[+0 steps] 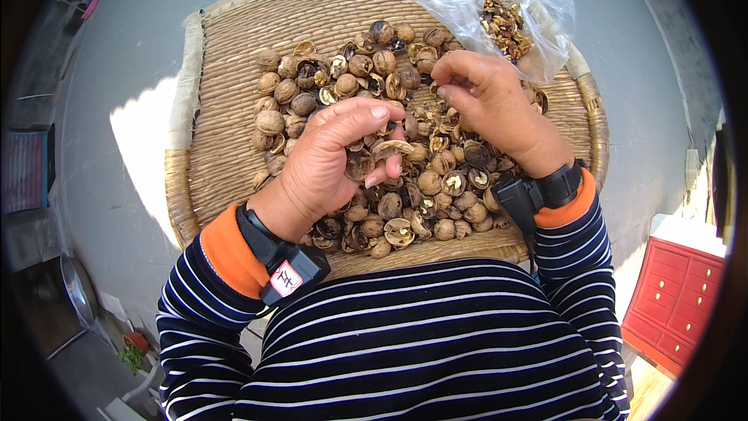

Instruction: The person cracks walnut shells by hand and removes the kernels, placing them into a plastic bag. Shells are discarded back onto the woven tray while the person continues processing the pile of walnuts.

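Note:
A heap of walnuts and cracked shells (429, 183) lies on a woven wicker surface (234, 70). My left hand (336, 152), left of the heap's middle, holds pieces of walnut shell (390, 149) in its curled fingers. My right hand (497, 99) hovers over the heap's upper right, thumb and index finger close together; whether something small is between them cannot be told. Just beyond the right hand, a clear plastic bag (450, 3) holds shelled walnut kernels (505, 26). Some cracked shells in the heap still show pale kernel. Both wrists wear black strapped devices.
The wicker surface has a raised, cloth-wrapped rim (187, 93) on the left. Grey floor surrounds it. A red cabinet with drawers (672, 292) stands at the lower right. A metal basin (79, 289) and a potted plant (133, 351) are at the lower left.

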Tool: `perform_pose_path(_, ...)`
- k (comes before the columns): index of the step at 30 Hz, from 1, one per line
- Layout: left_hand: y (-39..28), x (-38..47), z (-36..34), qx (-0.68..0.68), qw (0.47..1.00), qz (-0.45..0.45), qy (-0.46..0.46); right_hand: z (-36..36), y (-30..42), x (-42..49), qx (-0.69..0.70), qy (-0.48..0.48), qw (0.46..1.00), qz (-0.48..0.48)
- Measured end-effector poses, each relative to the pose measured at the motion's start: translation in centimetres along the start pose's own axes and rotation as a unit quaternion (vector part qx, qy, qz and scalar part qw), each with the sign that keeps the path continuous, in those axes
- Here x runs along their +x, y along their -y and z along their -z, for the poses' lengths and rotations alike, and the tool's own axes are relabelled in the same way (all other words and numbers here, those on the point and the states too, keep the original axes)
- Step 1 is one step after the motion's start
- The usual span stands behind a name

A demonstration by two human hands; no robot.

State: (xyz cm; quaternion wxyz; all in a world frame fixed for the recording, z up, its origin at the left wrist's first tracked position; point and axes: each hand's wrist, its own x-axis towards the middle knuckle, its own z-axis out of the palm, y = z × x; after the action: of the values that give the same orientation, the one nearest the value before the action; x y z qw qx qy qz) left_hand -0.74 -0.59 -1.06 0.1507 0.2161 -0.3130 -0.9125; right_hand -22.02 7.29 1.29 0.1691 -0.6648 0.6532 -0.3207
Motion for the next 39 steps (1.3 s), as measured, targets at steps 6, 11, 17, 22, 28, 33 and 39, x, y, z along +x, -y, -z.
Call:
perform_pose_path(6, -0.6, -0.2, -0.2, 0.002, 0.998, -0.018, -0.055, -3.7, -1.8, -0.9, -0.226, 0.209, 0.951, 0.0)
perform_pose_path(11, -0.6, 0.0, 0.0, 0.017, 0.999, -0.013, -0.029, -4.5, -2.7, -0.5, -0.239, 0.195, 0.951, -0.008)
perform_pose_path(17, -0.3, 0.0, 0.2, 0.009, 0.999, 0.004, -0.045, -1.9, -3.4, 0.1, -0.018, 0.157, 0.98, -0.117)
perform_pose_path(22, -0.2, 0.0, 0.4, 0.012, 0.998, 0.021, -0.056, -0.7, -2.3, 0.3, 0.377, 0.159, 0.88, -0.242)
perform_pose_path(28, 0.3, 0.2, 0.6, 0.004, 0.999, 0.025, -0.034, -1.3, -1.2, 0.1, 0.529, 0.138, 0.818, -0.18)
perform_pose_path(33, 0.5, 0.2, 0.5, 0.008, 0.999, 0.038, -0.037, -1.5, -1.4, 0.1, 0.52, 0.144, 0.821, -0.189)
perform_pose_path(39, 0.5, 0.3, 0.5, 0.014, 0.999, 0.033, -0.037, -1.8, -1.0, 0.1, 0.535, 0.148, 0.81, -0.189)
